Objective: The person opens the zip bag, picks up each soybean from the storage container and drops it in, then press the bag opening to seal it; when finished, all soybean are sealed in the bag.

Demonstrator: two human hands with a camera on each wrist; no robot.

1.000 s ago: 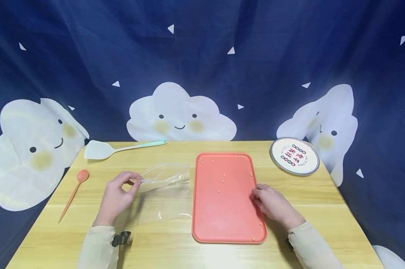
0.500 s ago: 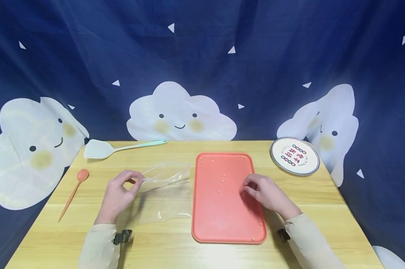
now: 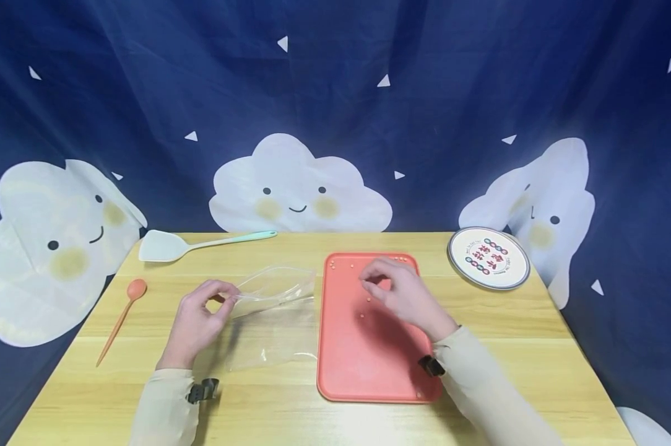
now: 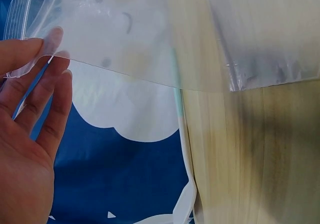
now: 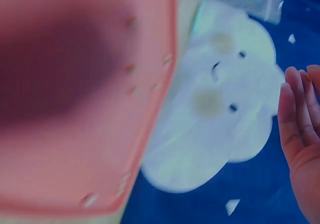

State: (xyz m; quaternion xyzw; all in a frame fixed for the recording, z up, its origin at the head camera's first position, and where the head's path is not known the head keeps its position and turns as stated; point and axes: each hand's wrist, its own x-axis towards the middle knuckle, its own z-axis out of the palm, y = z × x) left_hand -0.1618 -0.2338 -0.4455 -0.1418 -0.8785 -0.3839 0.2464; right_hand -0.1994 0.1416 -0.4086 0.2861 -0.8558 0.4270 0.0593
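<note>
My left hand (image 3: 199, 322) pinches the mouth of a clear zip-lock bag (image 3: 274, 331), thumb on one side and index finger on the other. In the left wrist view the bag (image 4: 125, 33) hangs from the fingertips, its ribbed zip strip beside the thumb. My right hand (image 3: 405, 294) is over the red tray (image 3: 358, 371), thumb and index fingertips together. In the right wrist view a tiny yellowish bit, apparently a soybean (image 5: 308, 78), shows between those fingertips, mostly hidden. Several small pale soybeans (image 3: 362, 316) lie scattered on the tray, mainly near its edges.
A white spatula (image 3: 165, 246) with a mint handle lies along the table's back edge. An orange spoon (image 3: 137, 289) rests at the left. At the back right is a round patterned plate (image 3: 491, 260). A blue cloud-print curtain (image 3: 335, 74) hangs behind the table.
My right hand has risen from the tray's right edge and moved left and away from me over the tray. The left hand keeps its pinch on the bag, nearly still.
</note>
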